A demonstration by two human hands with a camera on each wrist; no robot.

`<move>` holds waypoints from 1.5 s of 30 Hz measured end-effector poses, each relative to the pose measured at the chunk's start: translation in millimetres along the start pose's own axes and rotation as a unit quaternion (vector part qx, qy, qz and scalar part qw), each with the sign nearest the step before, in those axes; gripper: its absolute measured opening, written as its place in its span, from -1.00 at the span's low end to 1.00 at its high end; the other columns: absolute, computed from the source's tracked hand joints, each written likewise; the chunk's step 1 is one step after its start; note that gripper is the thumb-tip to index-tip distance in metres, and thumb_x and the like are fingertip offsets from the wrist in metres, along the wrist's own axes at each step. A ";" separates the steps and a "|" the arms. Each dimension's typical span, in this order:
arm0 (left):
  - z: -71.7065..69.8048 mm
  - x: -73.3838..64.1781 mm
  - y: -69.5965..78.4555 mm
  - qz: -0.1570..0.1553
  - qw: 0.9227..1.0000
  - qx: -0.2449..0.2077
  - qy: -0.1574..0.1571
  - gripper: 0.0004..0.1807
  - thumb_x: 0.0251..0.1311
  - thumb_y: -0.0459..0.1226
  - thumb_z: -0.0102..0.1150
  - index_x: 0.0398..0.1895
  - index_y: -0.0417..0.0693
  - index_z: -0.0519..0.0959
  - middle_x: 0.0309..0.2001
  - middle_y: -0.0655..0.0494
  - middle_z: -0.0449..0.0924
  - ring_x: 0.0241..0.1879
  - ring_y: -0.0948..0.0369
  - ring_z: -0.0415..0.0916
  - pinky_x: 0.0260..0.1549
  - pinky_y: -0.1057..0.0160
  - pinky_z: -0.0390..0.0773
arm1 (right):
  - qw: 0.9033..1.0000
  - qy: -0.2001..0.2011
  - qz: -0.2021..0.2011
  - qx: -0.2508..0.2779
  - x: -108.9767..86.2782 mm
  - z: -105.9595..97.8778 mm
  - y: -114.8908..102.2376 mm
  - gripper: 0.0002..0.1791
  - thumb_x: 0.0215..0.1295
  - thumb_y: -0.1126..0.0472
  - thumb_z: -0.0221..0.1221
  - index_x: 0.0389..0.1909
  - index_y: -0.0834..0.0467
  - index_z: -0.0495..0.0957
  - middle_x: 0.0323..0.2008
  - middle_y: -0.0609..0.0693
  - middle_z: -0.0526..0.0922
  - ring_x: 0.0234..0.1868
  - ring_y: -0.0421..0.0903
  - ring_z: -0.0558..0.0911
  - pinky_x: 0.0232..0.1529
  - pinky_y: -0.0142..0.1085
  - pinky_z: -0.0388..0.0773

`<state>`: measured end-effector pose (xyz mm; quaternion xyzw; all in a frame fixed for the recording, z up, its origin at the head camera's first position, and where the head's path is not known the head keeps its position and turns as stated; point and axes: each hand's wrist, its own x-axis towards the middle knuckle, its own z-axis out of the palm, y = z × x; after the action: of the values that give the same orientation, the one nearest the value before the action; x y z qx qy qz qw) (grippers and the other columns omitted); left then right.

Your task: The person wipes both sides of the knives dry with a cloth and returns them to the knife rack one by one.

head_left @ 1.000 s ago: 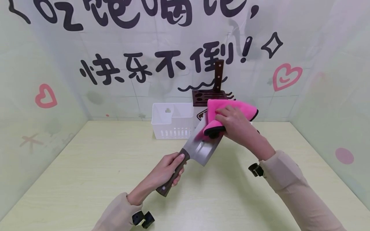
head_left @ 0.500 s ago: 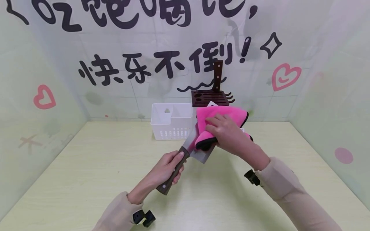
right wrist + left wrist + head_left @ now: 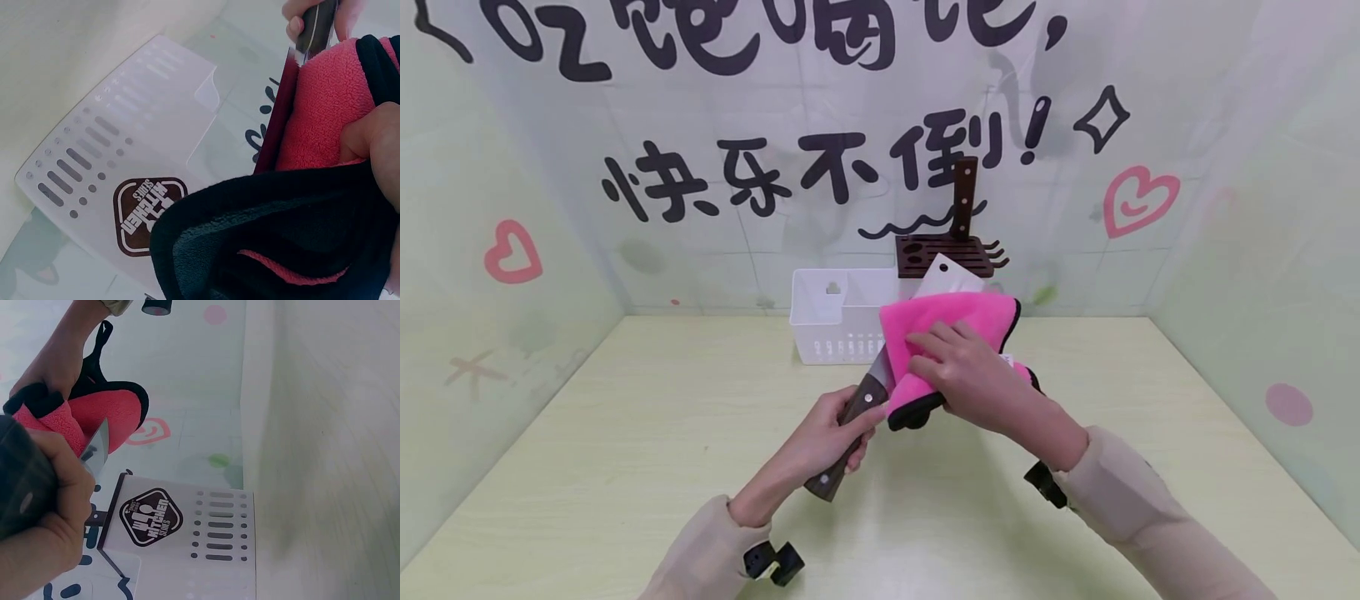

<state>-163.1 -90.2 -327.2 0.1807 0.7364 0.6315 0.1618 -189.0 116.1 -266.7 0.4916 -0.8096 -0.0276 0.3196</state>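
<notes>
My left hand (image 3: 823, 442) grips the dark riveted handle of a cleaver (image 3: 943, 275), its wide blade slanting up and away to the right. My right hand (image 3: 973, 375) holds a pink cloth (image 3: 958, 308) with black edging, pressed over the blade. Most of the blade is hidden beneath it; a far corner with a small hole shows past the cloth. From the left wrist, a piece of blade (image 3: 97, 450) juts out by the cloth (image 3: 122, 415). In the right wrist view, the cloth (image 3: 325, 100) reaches down to the handle, with fingers bent on it.
A white basket (image 3: 820, 333) with slots stands against the back wall. Right of it is a brown slotted knife holder (image 3: 913, 258) with hooks and an upright wooden knife handle (image 3: 964, 200). Both are above or behind the cleaver on the pale table (image 3: 625, 467).
My right hand has slid the cloth down and left along the blade towards the handle, baring the far end. My left hand keeps its hold, its thumb now stretched towards the cloth.
</notes>
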 end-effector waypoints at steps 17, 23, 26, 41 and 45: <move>-2.8 0.8 1.8 0.007 1.000 0.019 0.017 -0.67 0.22 -0.16 0.02 -0.31 -0.30 0.27 -0.65 0.07 0.32 -0.78 0.27 0.27 -0.79 0.38 0.35 | 0.999 0.001 -0.048 -0.003 0.9 0.0 -13.3 -0.84 -0.11 0.38 0.28 -0.44 0.14 0.58 -0.18 0.02 0.59 -0.23 -0.06 0.49 -0.27 -0.32 0.43; -3.0 0.4 1.5 0.011 1.000 0.012 0.012 -0.67 0.22 -0.17 0.01 -0.32 -0.31 0.26 -0.64 0.06 0.32 -0.78 0.27 0.27 -0.78 0.38 0.36 | 0.999 0.000 -0.052 -0.004 -0.1 0.2 -13.1 -0.85 -0.10 0.41 0.25 -0.45 0.15 0.59 -0.18 0.00 0.59 -0.26 -0.07 0.47 -0.26 -0.32 0.43; -3.4 0.5 1.4 0.012 1.000 0.013 0.011 -0.67 0.23 -0.17 0.01 -0.31 -0.31 0.26 -0.64 0.06 0.32 -0.78 0.27 0.28 -0.78 0.38 0.36 | 0.999 0.001 -0.052 -0.002 -1.5 -0.2 -11.7 -0.85 -0.10 0.42 0.25 -0.46 0.15 0.59 -0.18 0.00 0.59 -0.25 -0.07 0.48 -0.25 -0.31 0.43; -4.2 -2.5 -0.1 0.020 1.000 0.022 0.009 -0.68 0.23 -0.17 0.00 -0.32 -0.31 0.26 -0.65 0.07 0.32 -0.79 0.29 0.27 -0.80 0.37 0.37 | 1.000 -0.007 0.002 0.012 -10.2 -1.3 12.8 -0.61 -0.33 0.34 0.43 -0.36 0.20 0.56 -0.15 0.05 0.58 -0.13 0.02 0.51 -0.09 -0.19 0.44; -4.5 -3.0 -1.1 0.023 0.999 0.021 0.008 -0.68 0.23 -0.18 0.00 -0.33 -0.31 0.26 -0.66 0.07 0.32 -0.79 0.29 0.27 -0.81 0.37 0.37 | 0.999 -0.001 0.022 0.024 -12.0 -1.1 20.5 -0.61 -0.33 0.35 0.43 -0.36 0.21 0.56 -0.16 0.08 0.58 -0.12 0.04 0.51 -0.07 -0.16 0.44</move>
<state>-162.7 -95.7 -327.6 0.1966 0.7466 0.6205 0.1375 -200.7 136.7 -264.4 0.4811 -0.8210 -0.0016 0.3075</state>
